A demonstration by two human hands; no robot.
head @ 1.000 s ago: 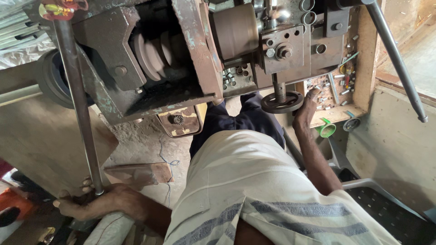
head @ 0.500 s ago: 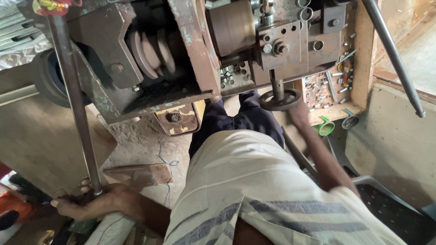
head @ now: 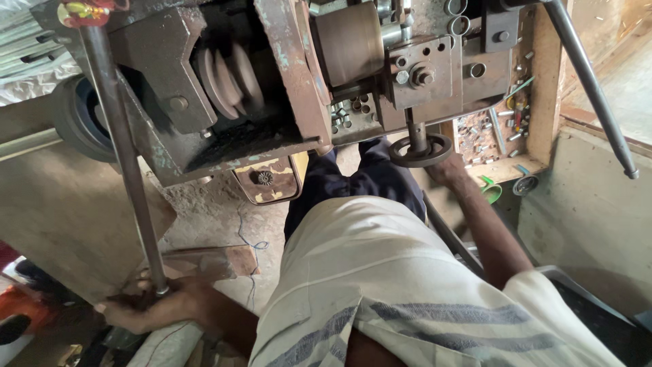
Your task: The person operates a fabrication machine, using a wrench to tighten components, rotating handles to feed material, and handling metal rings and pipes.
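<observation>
Seen from above, a person in a cream shirt with grey stripes leans over an old, rust-brown metal machine. At about eight o'clock, the left hand has its fingers curled closed around the bottom end of a long steel lever, which rises to a red-wrapped top at eleven o'clock; gripping it so low looks like a way to get the most swing from the bar. At about one o'clock, the right hand reaches up to a small round handwheel hanging on a short shaft under the machine's front block. The hand touches the wheel's right rim, but whether its fingers are closed on it cannot be told, since the wheel hides them. Stepped belt pulleys sit in an open housing at twelve o'clock. A second thin rod slants down at two o'clock. A wooden shelf of small metal parts lies just beyond the handwheel, close to reach.
</observation>
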